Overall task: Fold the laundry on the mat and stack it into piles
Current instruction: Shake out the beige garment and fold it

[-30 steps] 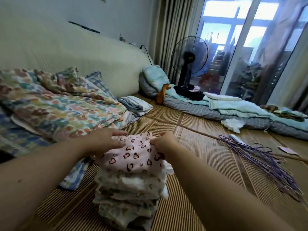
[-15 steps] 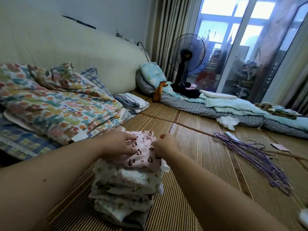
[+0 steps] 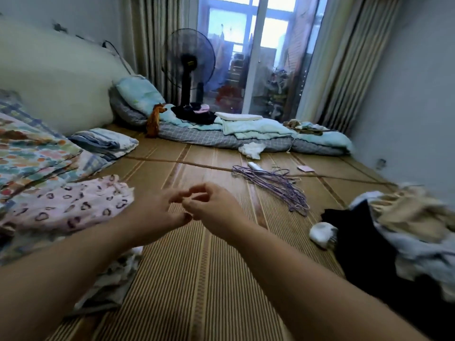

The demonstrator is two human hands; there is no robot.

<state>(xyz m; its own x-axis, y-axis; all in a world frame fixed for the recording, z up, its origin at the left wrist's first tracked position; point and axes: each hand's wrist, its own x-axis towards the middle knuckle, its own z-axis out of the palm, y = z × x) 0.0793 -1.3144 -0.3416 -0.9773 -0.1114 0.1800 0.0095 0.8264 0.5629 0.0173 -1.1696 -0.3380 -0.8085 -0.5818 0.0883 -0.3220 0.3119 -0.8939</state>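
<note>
The pink heart-print garment (image 3: 66, 205) lies folded on top of the stack of folded clothes (image 3: 115, 279) at the left, on the bamboo mat (image 3: 197, 279). My left hand (image 3: 157, 212) and my right hand (image 3: 214, 210) hover together over the mat, to the right of the stack. Their fingertips touch, the fingers loosely curled, and neither holds any cloth. A heap of unfolded laundry (image 3: 406, 230) with a black garment (image 3: 357, 237) lies at the right edge.
Purple hangers (image 3: 278, 183) lie spread on the mat ahead. A white rolled sock (image 3: 320, 233) sits beside the heap. A floral quilt (image 3: 29, 153) and a folded striped cloth (image 3: 103, 142) are at the left. Bedding (image 3: 246, 136) and a standing fan (image 3: 188, 60) are at the far end.
Both hands have let go of the pink garment and moved right, off the stack, meeting over the mat. The view has turned right, bringing the unfolded heap into sight.
</note>
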